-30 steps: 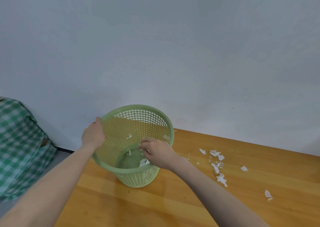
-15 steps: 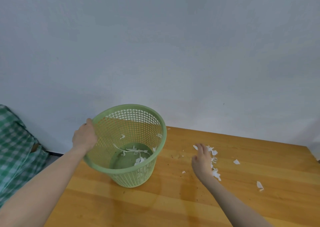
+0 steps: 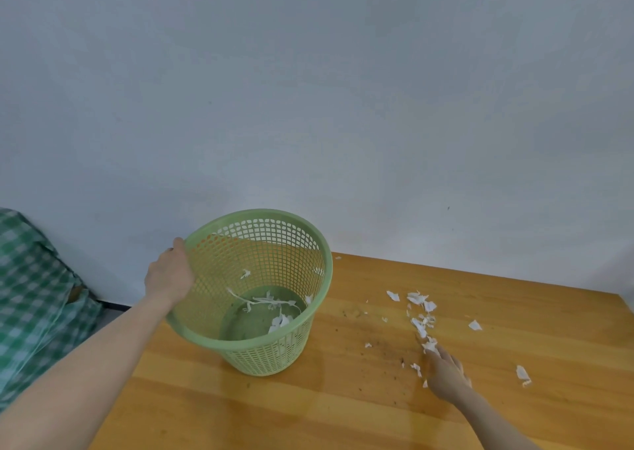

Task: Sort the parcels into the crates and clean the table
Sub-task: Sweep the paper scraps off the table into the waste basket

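— Head view, item one: the left hand (image 3: 168, 276)?
— Fingers curled over the left rim of the pale green perforated plastic basket (image 3: 267, 360), gripping it. The basket's base sits on the light brown wooden bench (image 3: 343, 412), near the bench's left end.

— Contents of the basket?
— Torn white shreds (image 3: 279, 321) lie on its solid bottom, and one small bit clings to the inner wall.

— The right hand (image 3: 446, 374)?
— Palm down on the bench, well to the right of the basket, fingers stretched out and gripping nothing. The fingertips touch the near end of the scattered white paper scraps (image 3: 420, 324).

— Extent of the scraps?
— A loose trail runs from the fingertips toward the wall, with two stray pieces further right. Dark specks dot the wood between trail and basket.

— Surroundings?
— A plain grey-white wall (image 3: 308, 106) behind, and a green-and-white checked cloth (image 3: 31, 295) at the far left, off the bench.
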The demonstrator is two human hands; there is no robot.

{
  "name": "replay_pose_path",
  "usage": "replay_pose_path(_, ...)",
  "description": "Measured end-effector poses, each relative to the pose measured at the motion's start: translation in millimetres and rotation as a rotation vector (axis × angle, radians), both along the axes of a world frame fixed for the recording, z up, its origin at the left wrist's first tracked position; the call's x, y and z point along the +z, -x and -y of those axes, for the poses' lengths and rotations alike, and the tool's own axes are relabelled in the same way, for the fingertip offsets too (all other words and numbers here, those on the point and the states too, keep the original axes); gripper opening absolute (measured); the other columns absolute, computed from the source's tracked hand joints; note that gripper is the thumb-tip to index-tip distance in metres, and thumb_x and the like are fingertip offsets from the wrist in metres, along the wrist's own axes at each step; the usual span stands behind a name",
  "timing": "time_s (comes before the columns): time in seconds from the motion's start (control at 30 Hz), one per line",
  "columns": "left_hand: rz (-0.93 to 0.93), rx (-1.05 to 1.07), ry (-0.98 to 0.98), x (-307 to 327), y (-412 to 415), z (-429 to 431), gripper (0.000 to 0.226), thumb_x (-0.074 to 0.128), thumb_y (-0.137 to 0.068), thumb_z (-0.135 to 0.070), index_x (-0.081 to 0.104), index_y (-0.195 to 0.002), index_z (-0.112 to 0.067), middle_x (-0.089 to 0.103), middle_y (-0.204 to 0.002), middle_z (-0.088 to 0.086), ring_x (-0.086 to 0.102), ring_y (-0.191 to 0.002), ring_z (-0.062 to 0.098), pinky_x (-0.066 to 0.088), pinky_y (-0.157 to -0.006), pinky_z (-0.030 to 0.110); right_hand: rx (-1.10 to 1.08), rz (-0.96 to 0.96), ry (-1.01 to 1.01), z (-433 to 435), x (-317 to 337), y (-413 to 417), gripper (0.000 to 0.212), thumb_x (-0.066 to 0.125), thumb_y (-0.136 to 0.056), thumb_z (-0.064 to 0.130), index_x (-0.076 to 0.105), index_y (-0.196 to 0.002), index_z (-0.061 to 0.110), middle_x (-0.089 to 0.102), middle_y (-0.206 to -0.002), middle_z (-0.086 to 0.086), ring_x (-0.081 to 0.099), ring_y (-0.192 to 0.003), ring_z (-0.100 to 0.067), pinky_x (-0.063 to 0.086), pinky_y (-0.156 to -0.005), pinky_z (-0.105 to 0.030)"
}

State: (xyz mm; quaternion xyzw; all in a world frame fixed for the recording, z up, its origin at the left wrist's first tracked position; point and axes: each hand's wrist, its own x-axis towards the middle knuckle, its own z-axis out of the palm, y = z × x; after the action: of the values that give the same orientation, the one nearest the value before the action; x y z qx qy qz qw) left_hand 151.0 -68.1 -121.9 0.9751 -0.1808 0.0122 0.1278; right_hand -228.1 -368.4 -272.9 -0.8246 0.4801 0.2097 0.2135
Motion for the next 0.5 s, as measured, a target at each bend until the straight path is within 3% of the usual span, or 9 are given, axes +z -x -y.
replay_pose_path(0.17, 0.004, -0.015, -0.008, 1, -1, -1, 0.027, 0.048, -0.081, 0.002, 0.037, -0.105, -0.002, 0.054, -0.094, 0.021, 0.053, -0.09, 0.044, 0.035, -0.066, 0.039, 0.043, -0.026, 0.024, 7, -5, 2, 0.066, 0.041, -0.091, 0.002, 0.021, -0.15, 0.027, 0.004, -0.159, 0.007, 0.003, -0.147, -0.022, 0.022, -0.115, -0.042)
replay_pose_path(0.5, 0.008, -0.008, -0.01, 0, -2, -1, 0.029, 0.047, -0.079, 0.004, 0.036, -0.106, -0.003, 0.044, -0.081, 0.011, 0.052, -0.084, 0.041, 0.035, -0.064, 0.039, 0.148, 0.011, 0.06, 4, -12, -10, 0.065, 0.039, -0.089, -0.002, 0.03, -0.147, 0.027, 0.016, -0.154, 0.006, 0.017, -0.142, -0.02, 0.026, -0.112, -0.037)
